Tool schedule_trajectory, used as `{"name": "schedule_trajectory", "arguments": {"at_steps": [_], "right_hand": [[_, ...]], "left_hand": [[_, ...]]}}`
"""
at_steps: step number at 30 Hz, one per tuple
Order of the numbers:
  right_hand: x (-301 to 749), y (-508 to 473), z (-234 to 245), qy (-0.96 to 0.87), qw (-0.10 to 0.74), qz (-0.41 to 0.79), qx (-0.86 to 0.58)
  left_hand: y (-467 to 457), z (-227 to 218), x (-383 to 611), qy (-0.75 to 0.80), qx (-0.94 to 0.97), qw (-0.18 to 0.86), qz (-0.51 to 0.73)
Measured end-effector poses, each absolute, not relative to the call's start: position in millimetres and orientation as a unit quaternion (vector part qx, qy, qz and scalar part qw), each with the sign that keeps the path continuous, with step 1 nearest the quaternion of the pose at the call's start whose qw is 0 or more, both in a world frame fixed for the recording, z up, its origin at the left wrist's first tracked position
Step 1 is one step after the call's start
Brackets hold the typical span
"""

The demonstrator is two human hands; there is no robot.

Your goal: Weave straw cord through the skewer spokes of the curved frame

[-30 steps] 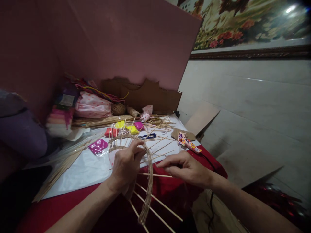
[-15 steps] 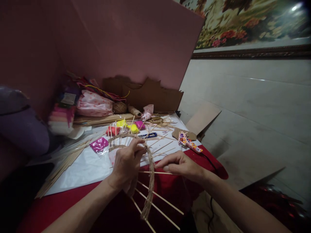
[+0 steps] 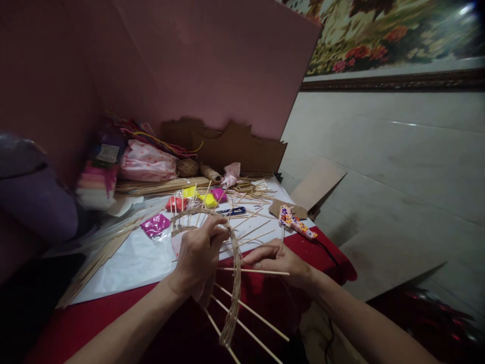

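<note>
A round basket frame of thin wooden sticks with a band of brown jute twine woven through them is held over the table's front edge. My left hand is closed on its near side, thumb and fingers pinching the woven band at the top. To the right, my right hand has its fingers pinched close to the band, on what looks like a strand of twine running from it. One stick points out just below those fingers. My left hand hides part of the basket's inside.
A flower-patterned glue gun lies on cardboard at the right. A blue cutter, clay packets and loose sticks lie on the white sheet. Twine balls and a cardboard piece stand behind. Red cloth covers the near edge.
My right hand has shifted slightly downward, with its fingertips staying close to the woven band. My left hand and the basket frame have hardly moved.
</note>
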State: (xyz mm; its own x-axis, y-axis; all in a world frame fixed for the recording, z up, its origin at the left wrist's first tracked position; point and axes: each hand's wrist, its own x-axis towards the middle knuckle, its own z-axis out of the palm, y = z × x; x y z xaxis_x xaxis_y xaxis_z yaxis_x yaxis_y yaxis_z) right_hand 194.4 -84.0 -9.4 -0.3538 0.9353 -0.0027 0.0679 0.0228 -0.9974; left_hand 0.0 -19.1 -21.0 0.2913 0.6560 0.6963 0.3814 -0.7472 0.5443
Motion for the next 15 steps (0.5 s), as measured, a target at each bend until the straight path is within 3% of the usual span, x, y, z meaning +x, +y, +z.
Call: {"name": "schedule_trajectory", "arguments": {"at_steps": [8, 15], "right_hand": [[191, -93, -17, -0.619, 0.407, 0.51, -0.437], [189, -107, -18, -0.633, 0.395, 0.473, -0.47]], "left_hand": [[-15, -24, -2, 0.332, 0.78, 0.151, 0.509], [-14, -28, -1, 0.327, 0.796, 0.016, 0.509]]}}
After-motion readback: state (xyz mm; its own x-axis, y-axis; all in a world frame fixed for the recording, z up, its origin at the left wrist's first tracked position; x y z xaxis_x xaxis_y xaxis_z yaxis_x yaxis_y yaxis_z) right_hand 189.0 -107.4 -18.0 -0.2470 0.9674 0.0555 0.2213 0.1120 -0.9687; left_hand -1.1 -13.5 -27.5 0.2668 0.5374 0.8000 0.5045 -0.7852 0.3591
